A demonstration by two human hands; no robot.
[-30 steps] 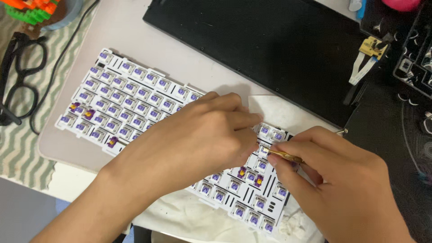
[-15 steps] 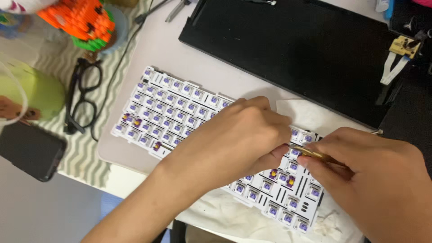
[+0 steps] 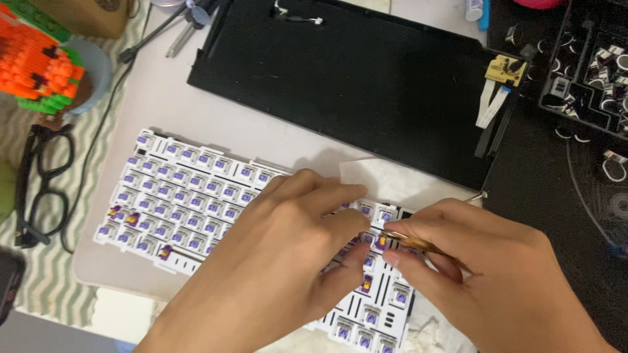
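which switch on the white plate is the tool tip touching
The purple switch right of the left hand's fingertips, where the thin tool in the right hand ends.

Illumination is even, diffuse and moderately bright, with no glare. The hands (image 3: 392, 274) cast a soft, pale shadow up and to the right onto the white cloth (image 3: 392, 183). The black case (image 3: 353, 78) renders as a flat dark mass with little surface detail. Focus is adequate at centre; slight softness affects the frame edges and the orange brick figure (image 3: 33, 65).
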